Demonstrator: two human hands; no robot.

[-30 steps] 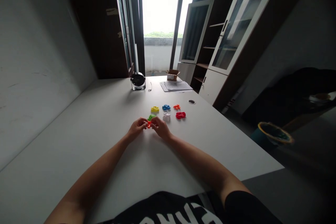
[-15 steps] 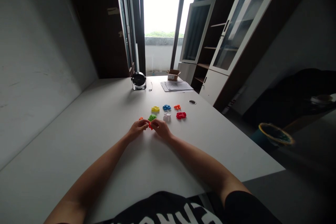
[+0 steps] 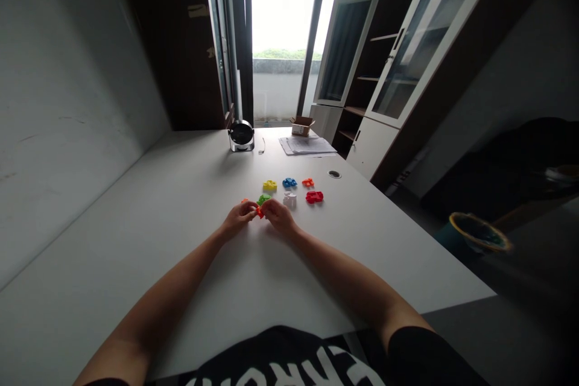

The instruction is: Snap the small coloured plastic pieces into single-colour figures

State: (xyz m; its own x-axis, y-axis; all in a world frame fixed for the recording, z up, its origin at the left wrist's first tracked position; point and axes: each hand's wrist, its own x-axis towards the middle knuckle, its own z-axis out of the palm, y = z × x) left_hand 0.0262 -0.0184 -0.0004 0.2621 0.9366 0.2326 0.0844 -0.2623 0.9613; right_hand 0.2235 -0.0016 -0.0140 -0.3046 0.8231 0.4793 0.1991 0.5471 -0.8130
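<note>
Between my hands is a small orange-red plastic piece [image 3: 260,212], partly covered by fingers. My left hand [image 3: 239,219] is closed on its left side, and my right hand [image 3: 278,216] pinches it from the right. Just beyond them lies a green plastic piece [image 3: 263,199]. Part of an orange piece [image 3: 245,200] peeks out behind my left fingers. Past my right hand sit a white piece [image 3: 290,198] and a red car-shaped piece [image 3: 314,197]. Farther back are yellow [image 3: 270,185], blue [image 3: 289,182] and orange [image 3: 308,182] pieces.
A round black device on a stand [image 3: 241,135] is at the table's back, beside a thin cord [image 3: 262,146]. Papers [image 3: 310,145] and a small open cardboard box [image 3: 301,126] stand back right. A cable hole [image 3: 335,174] lies near the right edge of the white table [image 3: 190,181].
The orange-red piece has turned slightly in my fingers, and more of it shows. Both hands stay close together. The whole view has shifted a little.
</note>
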